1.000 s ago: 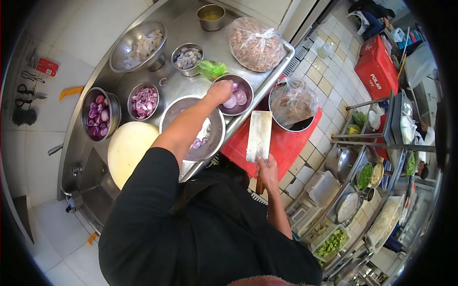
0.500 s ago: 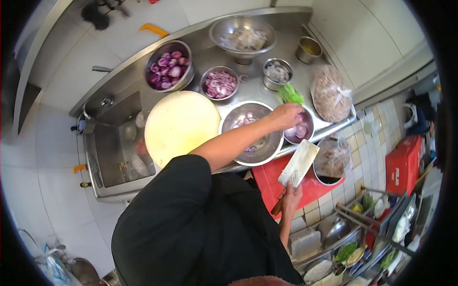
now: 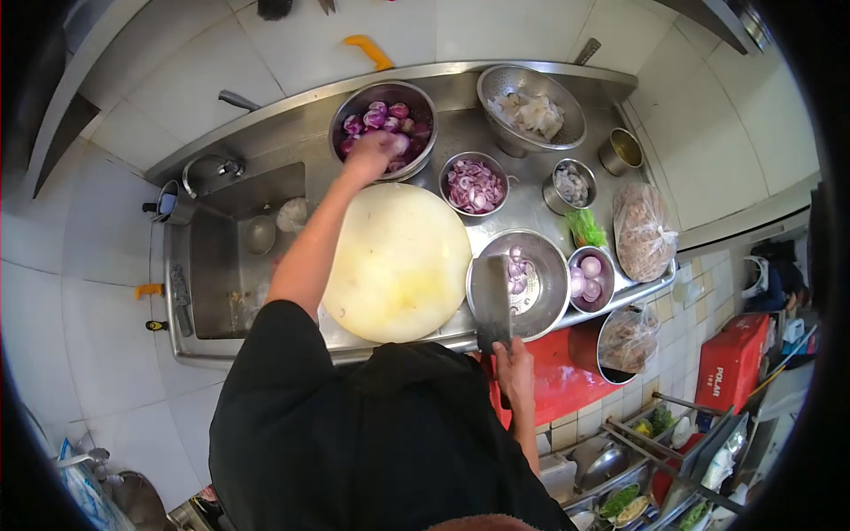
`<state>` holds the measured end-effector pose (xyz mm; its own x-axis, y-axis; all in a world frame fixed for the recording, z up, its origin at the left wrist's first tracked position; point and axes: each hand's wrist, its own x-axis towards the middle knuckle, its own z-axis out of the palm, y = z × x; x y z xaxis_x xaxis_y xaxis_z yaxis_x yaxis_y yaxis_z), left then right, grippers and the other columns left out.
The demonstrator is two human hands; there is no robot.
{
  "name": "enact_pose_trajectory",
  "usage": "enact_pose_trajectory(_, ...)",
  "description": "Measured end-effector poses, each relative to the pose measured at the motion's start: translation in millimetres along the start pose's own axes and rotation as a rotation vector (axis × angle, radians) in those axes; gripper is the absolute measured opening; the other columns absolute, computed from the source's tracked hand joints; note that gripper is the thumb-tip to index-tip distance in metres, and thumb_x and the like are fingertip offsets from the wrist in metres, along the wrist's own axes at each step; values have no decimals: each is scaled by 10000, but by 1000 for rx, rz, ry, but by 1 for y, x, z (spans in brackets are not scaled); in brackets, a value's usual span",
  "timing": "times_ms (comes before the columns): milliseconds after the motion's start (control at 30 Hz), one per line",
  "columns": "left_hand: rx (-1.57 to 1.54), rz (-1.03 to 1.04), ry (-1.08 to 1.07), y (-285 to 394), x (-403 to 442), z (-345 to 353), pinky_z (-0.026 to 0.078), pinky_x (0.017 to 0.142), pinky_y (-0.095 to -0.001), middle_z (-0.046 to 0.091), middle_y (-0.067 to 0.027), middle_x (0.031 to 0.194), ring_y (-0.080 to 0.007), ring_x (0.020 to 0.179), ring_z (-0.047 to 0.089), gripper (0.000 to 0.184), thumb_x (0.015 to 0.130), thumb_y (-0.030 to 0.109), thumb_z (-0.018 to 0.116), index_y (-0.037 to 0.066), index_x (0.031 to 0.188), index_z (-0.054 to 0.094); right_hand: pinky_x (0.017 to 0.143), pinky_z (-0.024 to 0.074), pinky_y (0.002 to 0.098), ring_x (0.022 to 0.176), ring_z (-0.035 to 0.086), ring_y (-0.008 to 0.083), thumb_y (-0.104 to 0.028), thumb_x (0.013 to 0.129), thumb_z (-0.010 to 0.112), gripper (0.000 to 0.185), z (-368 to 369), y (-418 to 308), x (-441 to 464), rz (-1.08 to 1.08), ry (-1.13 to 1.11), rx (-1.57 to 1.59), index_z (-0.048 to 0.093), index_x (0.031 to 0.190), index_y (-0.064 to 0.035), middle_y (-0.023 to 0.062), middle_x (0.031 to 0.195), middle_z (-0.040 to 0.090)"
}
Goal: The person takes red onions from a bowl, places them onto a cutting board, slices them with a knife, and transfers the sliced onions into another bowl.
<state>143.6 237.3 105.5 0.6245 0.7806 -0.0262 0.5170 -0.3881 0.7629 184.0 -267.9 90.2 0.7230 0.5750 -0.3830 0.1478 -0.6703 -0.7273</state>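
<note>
My left hand [image 3: 374, 152] reaches into the metal bowl [image 3: 428, 100] of whole red onions [image 3: 355, 124] at the back left; its fingertips are blurred among the onions. My right hand [image 3: 514, 365] is closed on a cleaver [image 3: 492, 305], whose blade overlaps the left edge of a wide metal bowl [image 3: 556, 311] with some onion pieces. Between the hands lies a round, pale cutting board [image 3: 396, 262] with nothing on it. A small bowl [image 3: 604, 302] at the right holds peeled onions [image 3: 584, 274]. Chopped onion [image 3: 475, 186] fills another bowl behind the board.
A sink [image 3: 205, 283] is at the left. Farther back are a colander [image 3: 575, 115], a small bowl of pale pieces [image 3: 571, 183] and a metal cup [image 3: 622, 150]. Bagged meat [image 3: 644, 234] sits at the counter's right end, above a pot [image 3: 588, 347] on a red surface [image 3: 558, 380].
My left hand has moved from the small bowl of peeled onions on the right to the whole onions on the left. My right hand keeps the cleaver, now over the wide bowl's edge. The view has turned.
</note>
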Motion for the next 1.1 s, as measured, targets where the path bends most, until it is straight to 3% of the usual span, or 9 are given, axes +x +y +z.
enact_pose_trajectory(100,85,149,96,-29,37,-27,559,909,-381,751,-170,1133,-270,995,733,355,896,199,737,34,1210,727,734,496,598,865,645,538,-291,999,632,305,26,-7,2,-115,0,-153,599,978,11,331,899,673)
enact_pose_trajectory(233,133,279,-68,-33,75,-13,538,950,-407,737,-209,1119,-342,1069,702,404,838,242,771,21,1175,734,690,477,639,803,637,547,-313,1001,628,324,48,-21,1,-101,-27,-343,553,946,-2,328,814,660)
enact_pose_trajectory(400,320,202,-251,-40,131,39,549,938,-430,737,-204,1132,-368,1052,710,483,799,290,805,12,1187,730,685,494,629,800,641,544,-322,1010,617,330,55,-29,1,-53,-33,-434,556,971,0,319,809,660)
enact_pose_trajectory(533,694,76,-549,-7,117,31,554,949,-451,736,-218,1116,-388,1071,700,541,736,306,829,20,1182,723,685,498,626,801,640,546,-334,1010,618,339,54,-29,5,-72,-30,-447,564,986,0,323,819,661)
enact_pose_trajectory(633,812,437,-304,-30,104,38,560,913,-486,756,-201,1070,-371,1038,722,339,776,148,734,21,1088,767,688,498,625,807,640,546,-327,1007,624,335,55,-29,7,-58,-33,-432,567,997,3,328,825,661)
enact_pose_trajectory(733,467,144,-321,-33,101,8,550,946,-480,733,-207,1150,-381,1086,701,400,783,105,672,78,1174,755,689,495,626,817,639,547,-313,1005,631,330,53,-34,11,-33,-51,-432,562,998,10,332,832,661)
enact_pose_trajectory(833,419,180,-148,-34,83,-25,540,974,-465,730,-207,1141,-402,1071,692,493,715,123,766,74,1204,745,694,494,622,831,636,548,-305,1001,638,329,52,-35,17,-29,-77,-427,558,1006,14,336,842,658)
enact_pose_trajectory(967,606,371,-220,-44,73,-38,548,932,-466,731,-221,1107,-392,1035,701,451,752,182,767,82,1191,749,691,493,618,832,634,549,-311,997,643,333,54,-26,23,-87,-48,-389,555,1004,11,335,846,653)
enact_pose_trajectory(1100,494,173,-333,-25,71,-21,554,893,-458,736,-205,1097,-383,1016,708,419,751,251,774,81,1134,759,691,489,619,827,630,551,-307,992,651,330,59,-23,28,-119,-40,-365,555,1001,8,332,844,650)
